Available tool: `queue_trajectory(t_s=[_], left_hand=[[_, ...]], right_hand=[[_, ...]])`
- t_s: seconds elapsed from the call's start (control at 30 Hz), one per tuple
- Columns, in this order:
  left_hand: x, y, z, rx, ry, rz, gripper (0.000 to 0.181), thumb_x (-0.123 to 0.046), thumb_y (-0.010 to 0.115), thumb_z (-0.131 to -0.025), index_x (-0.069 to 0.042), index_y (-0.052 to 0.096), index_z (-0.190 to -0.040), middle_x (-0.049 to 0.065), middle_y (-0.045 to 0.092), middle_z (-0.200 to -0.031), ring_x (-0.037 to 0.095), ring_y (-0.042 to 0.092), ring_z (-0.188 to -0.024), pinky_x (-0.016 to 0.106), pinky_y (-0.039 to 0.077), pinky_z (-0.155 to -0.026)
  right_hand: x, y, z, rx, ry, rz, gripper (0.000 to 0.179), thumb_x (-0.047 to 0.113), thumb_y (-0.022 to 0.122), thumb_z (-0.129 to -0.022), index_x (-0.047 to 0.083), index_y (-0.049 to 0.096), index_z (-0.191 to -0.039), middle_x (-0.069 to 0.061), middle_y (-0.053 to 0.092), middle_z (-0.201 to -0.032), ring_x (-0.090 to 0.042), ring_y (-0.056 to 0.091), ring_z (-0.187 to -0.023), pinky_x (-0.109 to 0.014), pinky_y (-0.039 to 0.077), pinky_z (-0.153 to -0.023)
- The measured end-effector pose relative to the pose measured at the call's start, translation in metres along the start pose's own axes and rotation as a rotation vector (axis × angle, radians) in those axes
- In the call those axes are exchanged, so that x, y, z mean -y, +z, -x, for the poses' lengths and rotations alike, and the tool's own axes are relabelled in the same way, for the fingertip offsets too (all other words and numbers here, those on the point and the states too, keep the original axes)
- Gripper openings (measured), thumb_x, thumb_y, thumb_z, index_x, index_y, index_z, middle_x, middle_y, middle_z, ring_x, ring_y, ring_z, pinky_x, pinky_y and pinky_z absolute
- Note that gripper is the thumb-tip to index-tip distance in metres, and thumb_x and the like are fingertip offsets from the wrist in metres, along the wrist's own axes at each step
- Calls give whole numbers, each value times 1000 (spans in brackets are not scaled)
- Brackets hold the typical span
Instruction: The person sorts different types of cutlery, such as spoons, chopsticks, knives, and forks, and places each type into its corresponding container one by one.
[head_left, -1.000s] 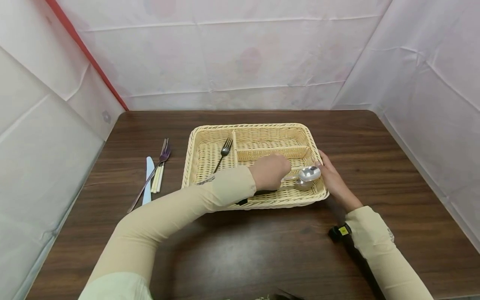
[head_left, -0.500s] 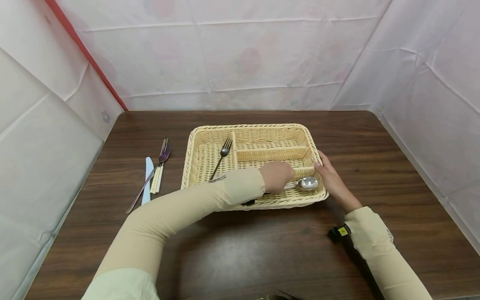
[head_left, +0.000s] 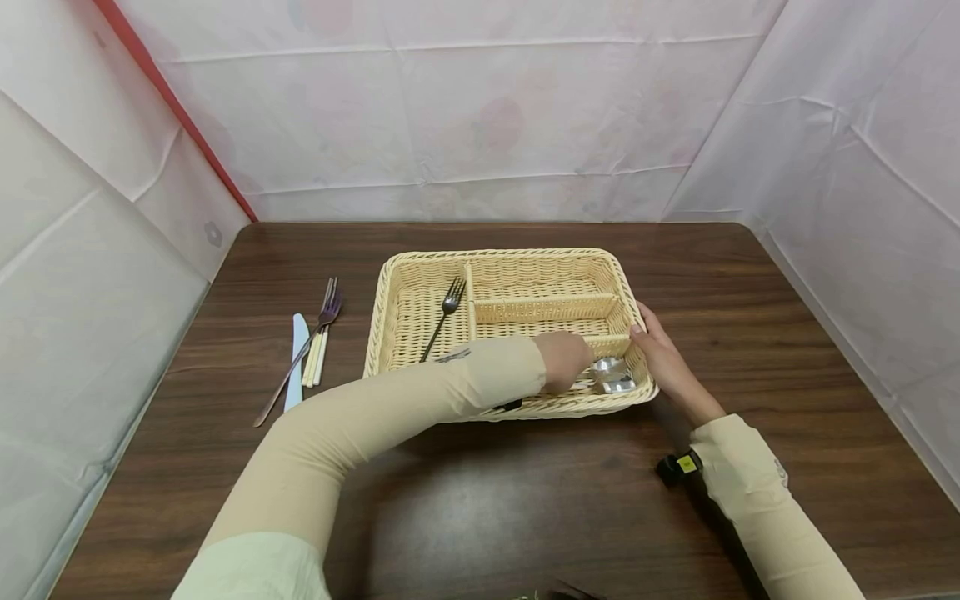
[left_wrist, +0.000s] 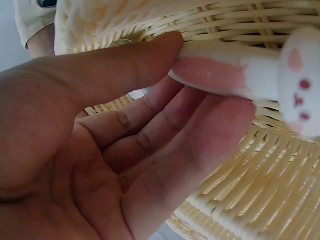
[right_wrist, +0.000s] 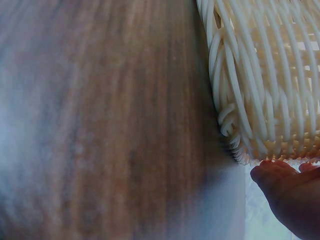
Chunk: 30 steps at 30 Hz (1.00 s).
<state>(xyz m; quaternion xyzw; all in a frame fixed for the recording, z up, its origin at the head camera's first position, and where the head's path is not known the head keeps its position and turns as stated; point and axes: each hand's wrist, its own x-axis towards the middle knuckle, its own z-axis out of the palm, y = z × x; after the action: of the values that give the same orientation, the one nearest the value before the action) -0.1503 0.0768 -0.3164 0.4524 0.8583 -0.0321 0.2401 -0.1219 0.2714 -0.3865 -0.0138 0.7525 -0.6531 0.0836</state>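
Note:
My left hand (head_left: 564, 361) is over the front right compartment of the wicker basket (head_left: 382, 317). Between its thumb and fingers it pinches the white and pink handle of a spoon (left_wrist: 215, 75), decorated with a bunny face. Two shiny spoon bowls (head_left: 615, 377) show beyond that hand, low in the compartment, overlapping; which one belongs to the pinched handle is hard to tell. At the basket's right end my right hand (head_left: 666, 358) holds the side, its thumb at the rim. A dark fork (head_left: 444, 317) lies in the left compartment.
Left of the basket on the brown table (head_left: 465, 500) lie a purple fork (head_left: 296, 358), a light blue knife (head_left: 298, 342) and pale-handled chopsticks (head_left: 317, 357). White sheets (head_left: 480, 125) hang behind and beside the table.
My left hand has moved slightly right and down, and the spoon bowl has sunk from near the rim into the front right compartment. The right hand stays at the basket's end.

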Motion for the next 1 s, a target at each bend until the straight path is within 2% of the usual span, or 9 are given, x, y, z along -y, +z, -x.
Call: queue_trajectory(t_s=[0.2, 0.37, 0.6, 0.7, 0.83, 0.93, 1.0], left_hand=[[0, 6, -5, 55, -13, 12, 15, 2, 60, -87, -12, 56, -84, -1, 54, -79, 11, 41, -65, 23, 41, -57], [1, 9, -10, 74, -28, 26, 13, 0, 57, -90, -13, 58, -88, -2, 54, -79, 11, 39, -64, 24, 39, -56], [0, 5, -2, 78, -25, 35, 17, 0, 54, -92, -11, 59, -104, -1, 59, -92, 10, 47, -73, 23, 41, -64], [0, 3, 1, 74, -19, 34, 23, 4, 59, -87, -11, 59, -104, -1, 61, -96, 10, 51, -77, 22, 45, -63], [3, -3, 9, 24, 11, 15, 23, 9, 62, -81, -11, 56, -91, -1, 58, -88, 11, 46, -73, 21, 42, -58], [10, -9, 20, -54, 22, 20, 21, 10, 57, -82, -10, 53, -83, -1, 52, -80, 11, 41, -68, 21, 39, -59], [17, -14, 32, -122, 15, 59, 20, 11, 56, -83, -9, 54, -83, -1, 52, -79, 11, 44, -69, 21, 41, -63]], right_hand=[[1, 0, 0, 3, -2, 4, 54, 18, 20, -105, 7, -4, -152, -22, 5, -155, -36, 14, -139, -52, 15, -110], [0, 0, 0, 5, -2, 6, 54, 19, 20, -105, 7, -4, -151, -23, 6, -154, -36, 15, -138, -52, 16, -109], [2, 0, -1, 2, -5, 18, 55, 19, 21, -105, 5, -5, -151, -22, 4, -155, -36, 11, -139, -52, 13, -110], [2, 0, 0, 5, -5, 20, 55, 18, 21, -105, 5, -6, -151, -22, 2, -155, -36, 10, -140, -53, 12, -110], [2, 0, 0, 1, -2, 16, 54, 18, 21, -105, 6, -5, -151, -22, 4, -155, -35, 11, -139, -52, 13, -110], [2, 0, 1, -1, -2, 24, 54, 18, 21, -105, 6, -5, -151, -21, 4, -155, -35, 12, -139, -52, 13, -110], [2, -1, 1, 2, -3, 32, 54, 19, 21, -105, 6, -5, -151, -22, 3, -155, -35, 11, -140, -53, 14, -110]])
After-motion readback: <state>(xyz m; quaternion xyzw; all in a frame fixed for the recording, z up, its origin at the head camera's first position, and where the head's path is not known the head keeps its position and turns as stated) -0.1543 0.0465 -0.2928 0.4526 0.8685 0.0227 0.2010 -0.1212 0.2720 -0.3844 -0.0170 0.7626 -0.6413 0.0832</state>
